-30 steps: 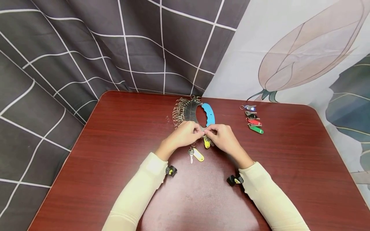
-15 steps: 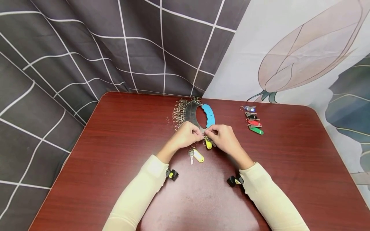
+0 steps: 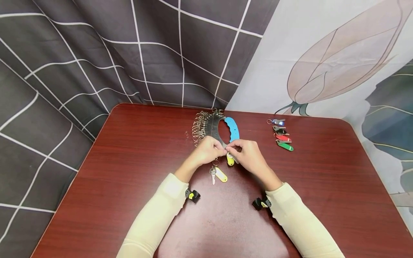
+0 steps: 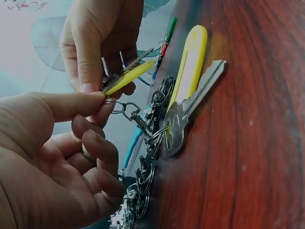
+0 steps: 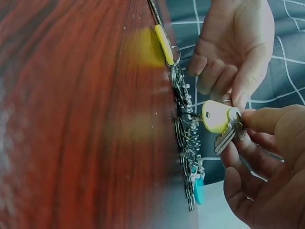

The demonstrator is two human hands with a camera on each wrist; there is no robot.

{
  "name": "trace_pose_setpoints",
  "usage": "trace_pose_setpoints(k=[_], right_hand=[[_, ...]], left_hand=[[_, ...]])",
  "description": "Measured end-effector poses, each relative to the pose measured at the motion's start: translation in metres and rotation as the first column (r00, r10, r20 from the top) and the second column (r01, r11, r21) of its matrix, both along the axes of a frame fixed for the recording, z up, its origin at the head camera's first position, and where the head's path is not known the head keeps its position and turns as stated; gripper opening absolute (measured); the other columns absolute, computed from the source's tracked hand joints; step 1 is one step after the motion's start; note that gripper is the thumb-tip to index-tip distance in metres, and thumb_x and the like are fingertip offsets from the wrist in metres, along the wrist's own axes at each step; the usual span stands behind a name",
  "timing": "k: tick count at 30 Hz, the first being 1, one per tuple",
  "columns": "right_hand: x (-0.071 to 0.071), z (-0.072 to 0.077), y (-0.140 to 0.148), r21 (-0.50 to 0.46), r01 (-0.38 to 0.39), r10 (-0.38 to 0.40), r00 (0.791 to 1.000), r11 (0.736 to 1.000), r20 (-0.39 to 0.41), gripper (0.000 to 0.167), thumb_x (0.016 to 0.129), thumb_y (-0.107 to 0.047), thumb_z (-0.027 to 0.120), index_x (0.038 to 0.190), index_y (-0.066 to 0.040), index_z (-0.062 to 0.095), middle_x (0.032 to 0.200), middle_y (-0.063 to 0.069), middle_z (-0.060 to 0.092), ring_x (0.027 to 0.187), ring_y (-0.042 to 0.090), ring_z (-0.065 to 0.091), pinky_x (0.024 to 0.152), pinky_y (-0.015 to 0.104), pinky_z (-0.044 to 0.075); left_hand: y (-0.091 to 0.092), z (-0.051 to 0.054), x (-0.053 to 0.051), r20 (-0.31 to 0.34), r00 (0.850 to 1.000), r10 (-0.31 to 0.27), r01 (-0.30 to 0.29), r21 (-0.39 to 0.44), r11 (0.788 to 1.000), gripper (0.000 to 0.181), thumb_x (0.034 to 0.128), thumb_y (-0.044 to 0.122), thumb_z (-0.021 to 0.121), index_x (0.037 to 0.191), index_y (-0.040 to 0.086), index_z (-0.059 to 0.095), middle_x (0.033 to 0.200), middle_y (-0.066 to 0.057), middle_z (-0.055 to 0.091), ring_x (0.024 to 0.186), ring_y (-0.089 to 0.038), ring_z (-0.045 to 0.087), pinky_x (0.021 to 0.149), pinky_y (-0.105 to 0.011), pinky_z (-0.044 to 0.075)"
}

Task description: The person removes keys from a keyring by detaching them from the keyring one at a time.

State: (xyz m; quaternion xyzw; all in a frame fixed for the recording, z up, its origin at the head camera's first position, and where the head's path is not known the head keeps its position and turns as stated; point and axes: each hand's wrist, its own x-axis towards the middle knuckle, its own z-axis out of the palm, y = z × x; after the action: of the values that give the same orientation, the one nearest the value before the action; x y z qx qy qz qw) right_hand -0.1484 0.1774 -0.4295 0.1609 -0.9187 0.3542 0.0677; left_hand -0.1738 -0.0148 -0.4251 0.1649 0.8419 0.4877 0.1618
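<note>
My left hand (image 3: pixel 208 151) pinches a split key ring (image 4: pixel 112 101) between thumb and forefinger, in front of the key holder. My right hand (image 3: pixel 251 154) meets it fingertip to fingertip and pinches a silver key (image 5: pixel 228 133) beside a yellow key tag (image 5: pixel 217 116). A swivel clasp (image 4: pixel 136 114) links the split ring to the row of clasps. The dark curved key holder plate (image 3: pixel 213 125) with a blue handle (image 3: pixel 233 128) lies flat just beyond my hands. Another yellow tag (image 3: pixel 221 174) and its key (image 3: pixel 213 172) lie on the table nearer me.
Several bare metal rings (image 3: pixel 197 129) fringe the holder's left side. To the right, keys with a blue tag (image 3: pixel 279 122), a black tag (image 3: pixel 281 131), a red tag (image 3: pixel 284 138) and a green tag (image 3: pixel 285 145) lie in a column on the wooden table (image 3: pixel 135 143).
The fingertips parted slightly half a second ago and are close together again now. My right hand has shifted a little left, and the hanging yellow tag with it. The other keys stay put.
</note>
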Motion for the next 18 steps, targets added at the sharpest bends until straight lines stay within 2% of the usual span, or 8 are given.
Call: trace_pose_setpoints(k=[6,11,14,18], right_hand=[[0.0015,-0.0002,0.0022,-0.012,0.007,-0.007,0.999,1.000,-0.041,0.006,0.092,-0.017,0.079,0.089,-0.012,0.081,0.086,0.001,0.079,0.065,0.009,0.056,0.062,0.024,0.045],[0.0024,0.0007,0.0032,0.000,0.016,-0.016,0.998,1.000,-0.053,0.006,0.091,-0.017,0.079,0.088,-0.012,0.082,0.085,0.001,0.079,0.060,0.008,0.053,0.060,0.024,0.044],[0.0017,0.0004,0.0021,0.005,0.008,-0.007,0.998,1.000,-0.060,0.007,0.091,-0.017,0.079,0.087,-0.012,0.082,0.086,0.000,0.079,0.062,0.008,0.055,0.061,0.024,0.045],[0.0001,-0.0005,0.0004,0.005,-0.017,0.017,0.997,1.000,-0.070,0.007,0.092,-0.015,0.078,0.086,-0.013,0.082,0.086,0.000,0.079,0.066,0.009,0.057,0.062,0.024,0.046]], left_hand=[[0.0022,0.0026,0.0034,-0.026,1.000,0.003,-0.003,0.022,1.000,0.017,0.0893,0.014,0.077,0.076,0.002,0.077,0.062,0.007,0.061,0.055,-0.004,0.050,0.053,-0.019,0.040],[0.0029,0.0041,0.0050,-0.043,0.999,-0.002,0.002,-0.005,1.000,0.016,0.0884,0.014,0.079,0.077,0.003,0.080,0.064,-0.004,0.070,0.052,-0.003,0.051,0.052,-0.018,0.040],[0.0013,0.0035,0.0049,-0.035,0.999,-0.003,0.003,-0.003,1.000,0.015,0.0888,0.015,0.078,0.079,0.003,0.081,0.068,-0.008,0.073,0.051,-0.003,0.051,0.051,-0.019,0.040],[-0.0014,0.0019,0.0039,-0.001,1.000,0.006,-0.006,0.027,1.000,0.017,0.0898,0.015,0.076,0.082,0.001,0.081,0.068,-0.003,0.071,0.053,-0.004,0.050,0.052,-0.019,0.040]])
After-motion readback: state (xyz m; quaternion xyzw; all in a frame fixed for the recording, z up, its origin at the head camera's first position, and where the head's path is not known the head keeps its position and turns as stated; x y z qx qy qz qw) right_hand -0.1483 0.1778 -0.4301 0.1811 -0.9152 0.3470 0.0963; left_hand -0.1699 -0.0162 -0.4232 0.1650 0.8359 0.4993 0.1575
